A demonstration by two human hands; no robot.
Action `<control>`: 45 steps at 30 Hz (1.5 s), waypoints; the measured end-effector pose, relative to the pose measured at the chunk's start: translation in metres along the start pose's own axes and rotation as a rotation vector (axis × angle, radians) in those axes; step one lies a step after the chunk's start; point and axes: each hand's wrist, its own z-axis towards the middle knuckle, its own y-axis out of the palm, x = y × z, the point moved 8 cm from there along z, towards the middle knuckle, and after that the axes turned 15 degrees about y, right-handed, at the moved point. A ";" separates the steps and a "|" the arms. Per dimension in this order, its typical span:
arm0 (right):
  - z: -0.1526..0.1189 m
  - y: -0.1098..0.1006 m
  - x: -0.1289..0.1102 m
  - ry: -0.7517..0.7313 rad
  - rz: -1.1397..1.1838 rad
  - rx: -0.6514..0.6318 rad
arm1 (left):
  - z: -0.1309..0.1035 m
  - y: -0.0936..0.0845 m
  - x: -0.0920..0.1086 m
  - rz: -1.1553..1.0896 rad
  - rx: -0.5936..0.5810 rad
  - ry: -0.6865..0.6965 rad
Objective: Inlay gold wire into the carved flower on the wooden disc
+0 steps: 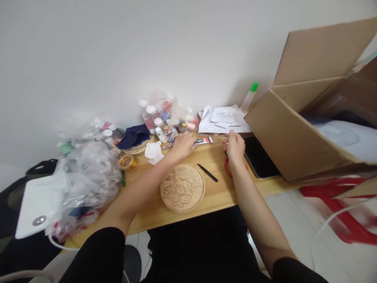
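My left hand (pixel 185 145) reaches over the far side of the wooden table, its fingers closed at the left end of a glue tube (pixel 207 140) marked "7000". My right hand (pixel 235 147) is curled above the red-handled scissors (pixel 227 166), which lie partly hidden beneath it. Whatever its fingers hold, if anything, does not show. Between my forearms lies a round tan disc (pixel 182 188) with a flower pattern in dark outlines. Just right of the disc rest black tweezers (pixel 207 172).
A large open cardboard box (pixel 282 133) stands at the right, beside a dark tablet (pixel 260 157). Drawn papers (pixel 224 120) and a green-capped bottle (pixel 249 96) are by the wall. Bagged bottles (pixel 159 112), a gold spool (pixel 127 161) and plastic bags (pixel 88 173) crowd the left.
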 end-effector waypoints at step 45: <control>-0.093 0.052 -0.016 0.013 -0.058 -0.736 | -0.179 -0.105 0.031 -0.262 0.392 -0.390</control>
